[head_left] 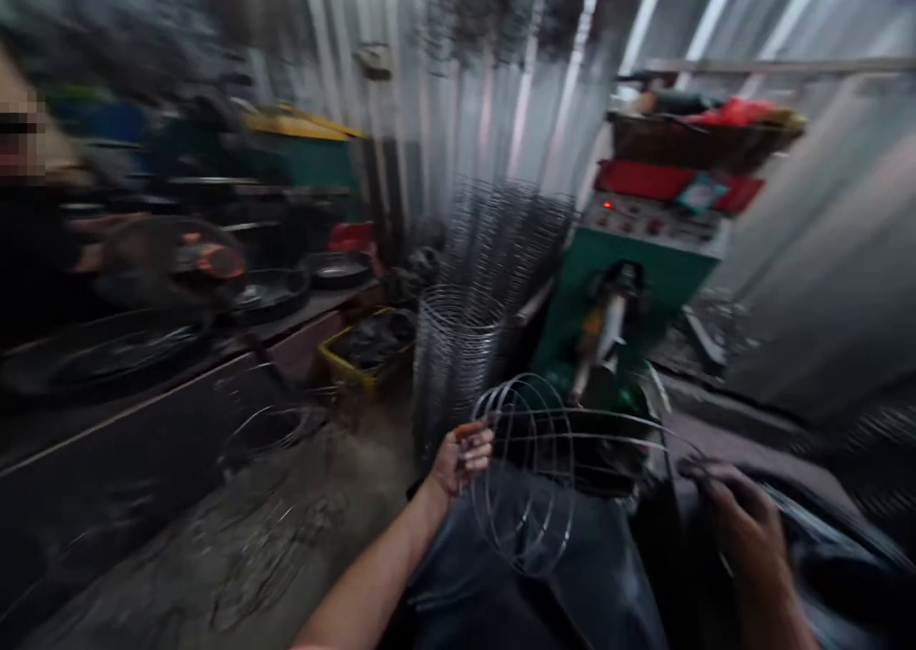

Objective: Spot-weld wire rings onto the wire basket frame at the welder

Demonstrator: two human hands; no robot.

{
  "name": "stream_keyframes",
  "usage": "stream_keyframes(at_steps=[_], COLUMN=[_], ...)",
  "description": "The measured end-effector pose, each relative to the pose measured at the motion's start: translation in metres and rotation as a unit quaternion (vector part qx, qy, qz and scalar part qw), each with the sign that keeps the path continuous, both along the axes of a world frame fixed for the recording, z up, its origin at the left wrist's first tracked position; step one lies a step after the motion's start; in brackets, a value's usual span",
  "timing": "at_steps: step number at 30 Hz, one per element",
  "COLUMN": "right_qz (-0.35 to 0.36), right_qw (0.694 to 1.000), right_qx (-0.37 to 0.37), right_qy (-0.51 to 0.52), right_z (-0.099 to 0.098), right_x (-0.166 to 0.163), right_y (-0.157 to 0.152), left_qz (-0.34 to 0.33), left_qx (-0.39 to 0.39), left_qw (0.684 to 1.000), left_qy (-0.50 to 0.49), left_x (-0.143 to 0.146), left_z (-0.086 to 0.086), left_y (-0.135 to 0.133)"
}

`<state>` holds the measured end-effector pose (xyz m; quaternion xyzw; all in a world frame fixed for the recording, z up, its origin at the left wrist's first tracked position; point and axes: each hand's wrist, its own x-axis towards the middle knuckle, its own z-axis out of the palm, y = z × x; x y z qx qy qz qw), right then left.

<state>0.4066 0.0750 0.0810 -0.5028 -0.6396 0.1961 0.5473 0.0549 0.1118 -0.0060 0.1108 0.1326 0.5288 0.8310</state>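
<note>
Okay, head view: L hand [462, 461] has fingers curled round small orange-handled tool [470, 430] at edge of wire coil cage [526, 478], held over lap. R hand [744, 526] blurred, fingers closed on wire strand [630, 423] running from cage. Tall stack of wire coils [458, 364] upper mid, just beside green machine [622, 316]; yellow crate [364, 354] left of stack.

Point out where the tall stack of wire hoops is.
In the head view, the tall stack of wire hoops stands upright ahead, past the left hand, with a yellow crate just to its left.
</note>
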Motion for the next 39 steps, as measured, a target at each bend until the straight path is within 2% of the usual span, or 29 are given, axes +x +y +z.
stream_keyframes(at_steps=[3,7,9,11,13,15,17,20,22,25,27,30,32,34,39], right_qz=[0.012,0.027,0.035,0.055,0.083,0.103,0.118,0.136,0.125,0.075,0.044,-0.003,-0.030,-0.047,-0.042], right_qw=[0.997,0.997,0.998,0.997,0.995,0.992,0.990,0.986,0.987,0.993,0.995,0.995,0.994,0.993,0.992], right_qx=[0.032,0.061,0.057,0.043,0.023,0.000,-0.033,-0.084,-0.090,-0.082,-0.089,-0.101,-0.103,-0.099,-0.097], right_qy=[0.066,0.028,-0.007,-0.037,-0.058,-0.069,-0.067,-0.055,-0.050,-0.034,-0.021,-0.021,-0.034,-0.046,-0.076], right_z=[0.004,0.021,0.030,0.038,0.044,0.050,0.057,0.068,0.069,0.050,0.024,-0.024,-0.052,-0.071,-0.090], right_x=[-0.009,-0.035,-0.048,-0.060,-0.070,-0.079,-0.084,-0.079,-0.066,-0.045,-0.037,-0.036,-0.040,-0.045,-0.046], right_y=[0.000,0.004,0.001,-0.002,-0.001,0.002,0.007,0.017,0.026,0.041,0.049,0.054,0.053,0.051,0.051], left_qz=[0.000,-0.028,0.040,0.164,0.247,0.215,0.138,0.096,0.073,-0.021,-0.093,-0.173,-0.203,-0.219,-0.226], left_qx=[-0.002,-0.009,-0.025,0.008,0.116,0.256,0.347,0.397,0.394,0.339,0.286,0.227,0.202,0.186,0.187], left_qw=[0.999,0.983,0.957,0.915,0.871,0.842,0.811,0.780,0.781,0.801,0.810,0.802,0.790,0.780,0.766], left_qy=[0.045,0.180,0.285,0.369,0.409,0.424,0.450,0.475,0.478,0.493,0.503,0.525,0.542,0.556,0.572], left_x=[0.004,-0.004,-0.008,-0.008,-0.002,0.011,0.027,0.049,0.057,0.061,0.062,0.064,0.065,0.065,0.064], left_z=[-0.012,-0.024,-0.020,-0.003,0.027,0.063,0.097,0.129,0.135,0.124,0.107,0.075,0.056,0.041,0.024], left_y=[-0.001,-0.001,0.001,0.002,0.000,-0.002,-0.002,0.007,0.021,0.046,0.061,0.075,0.078,0.079,0.077])
